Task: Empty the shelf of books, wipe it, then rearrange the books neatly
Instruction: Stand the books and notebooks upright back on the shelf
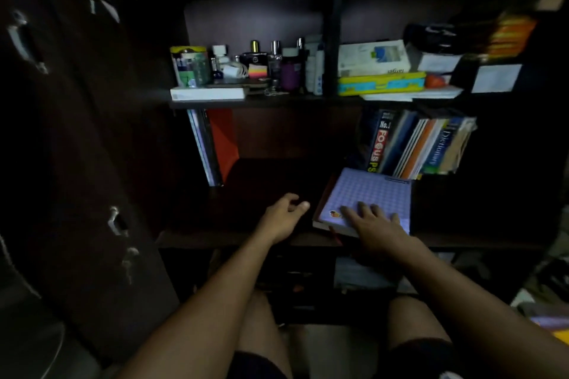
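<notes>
A notebook (369, 194) lay flat at the front edge of the shelf (215, 238), right of its middle, the right hand (374, 220) on it. The left hand (284, 215) hung just left of it. Behind the notebook leaned a row of books (418, 144); 2 more books (212, 144) leaned at the far left. Bottles (271, 61) and boxes (374, 57) sat on the shelf above.

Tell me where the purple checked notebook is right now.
In the head view, the purple checked notebook lies flat at the shelf's front edge, right of centre, under the right hand, just below the leaning Focus book.
</notes>
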`<state>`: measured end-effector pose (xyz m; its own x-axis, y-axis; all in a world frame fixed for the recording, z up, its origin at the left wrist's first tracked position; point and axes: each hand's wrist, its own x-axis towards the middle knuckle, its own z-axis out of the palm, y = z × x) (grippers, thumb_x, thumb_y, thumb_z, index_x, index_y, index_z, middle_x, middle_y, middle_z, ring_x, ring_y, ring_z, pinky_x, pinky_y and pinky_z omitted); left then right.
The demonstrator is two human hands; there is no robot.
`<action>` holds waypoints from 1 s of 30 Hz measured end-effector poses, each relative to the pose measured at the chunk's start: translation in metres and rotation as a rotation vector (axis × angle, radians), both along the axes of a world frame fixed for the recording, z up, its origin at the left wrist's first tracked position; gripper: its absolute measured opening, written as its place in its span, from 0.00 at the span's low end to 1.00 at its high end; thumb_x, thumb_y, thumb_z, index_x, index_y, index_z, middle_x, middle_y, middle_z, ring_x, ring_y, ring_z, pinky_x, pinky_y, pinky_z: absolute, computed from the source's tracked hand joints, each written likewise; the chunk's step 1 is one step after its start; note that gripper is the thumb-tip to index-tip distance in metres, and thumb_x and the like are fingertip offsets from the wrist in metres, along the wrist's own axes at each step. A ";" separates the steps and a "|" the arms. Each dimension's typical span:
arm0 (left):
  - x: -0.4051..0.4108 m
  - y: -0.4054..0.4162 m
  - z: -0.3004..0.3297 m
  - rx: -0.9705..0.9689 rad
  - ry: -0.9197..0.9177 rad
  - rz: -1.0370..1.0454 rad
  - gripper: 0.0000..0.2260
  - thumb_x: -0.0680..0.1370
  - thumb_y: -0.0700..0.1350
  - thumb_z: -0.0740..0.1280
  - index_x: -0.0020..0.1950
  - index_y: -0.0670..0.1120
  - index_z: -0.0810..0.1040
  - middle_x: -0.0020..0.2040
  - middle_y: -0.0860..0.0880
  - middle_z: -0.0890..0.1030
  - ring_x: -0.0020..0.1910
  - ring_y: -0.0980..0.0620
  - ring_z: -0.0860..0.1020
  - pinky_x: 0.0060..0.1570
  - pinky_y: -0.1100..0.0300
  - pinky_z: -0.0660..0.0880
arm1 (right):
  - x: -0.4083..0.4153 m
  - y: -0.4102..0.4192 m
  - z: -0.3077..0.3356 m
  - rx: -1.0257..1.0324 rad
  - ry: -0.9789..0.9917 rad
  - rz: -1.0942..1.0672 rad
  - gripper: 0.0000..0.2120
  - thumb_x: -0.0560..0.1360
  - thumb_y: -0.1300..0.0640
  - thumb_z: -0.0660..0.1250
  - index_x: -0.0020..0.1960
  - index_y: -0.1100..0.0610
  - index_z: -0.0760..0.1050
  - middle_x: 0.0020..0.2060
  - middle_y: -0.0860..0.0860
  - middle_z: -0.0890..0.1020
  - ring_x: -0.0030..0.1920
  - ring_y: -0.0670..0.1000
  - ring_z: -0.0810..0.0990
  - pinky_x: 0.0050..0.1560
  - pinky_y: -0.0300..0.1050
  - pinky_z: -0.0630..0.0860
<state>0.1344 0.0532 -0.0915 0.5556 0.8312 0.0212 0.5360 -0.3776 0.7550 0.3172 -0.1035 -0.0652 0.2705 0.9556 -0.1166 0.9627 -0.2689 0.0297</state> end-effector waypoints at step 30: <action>-0.170 0.015 0.033 -0.343 -0.842 0.471 0.28 0.68 0.29 0.72 0.63 0.50 0.75 0.55 0.49 0.85 0.53 0.48 0.84 0.50 0.48 0.82 | -0.157 0.137 0.013 0.383 0.372 0.410 0.18 0.78 0.48 0.67 0.62 0.54 0.65 0.57 0.54 0.76 0.56 0.59 0.77 0.50 0.54 0.76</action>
<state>-0.0356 0.0677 -0.0587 0.0854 0.9960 -0.0267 -0.1800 0.0418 0.9828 0.1599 0.0335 -0.0527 -0.1159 0.9649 0.2356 0.9168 0.1952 -0.3484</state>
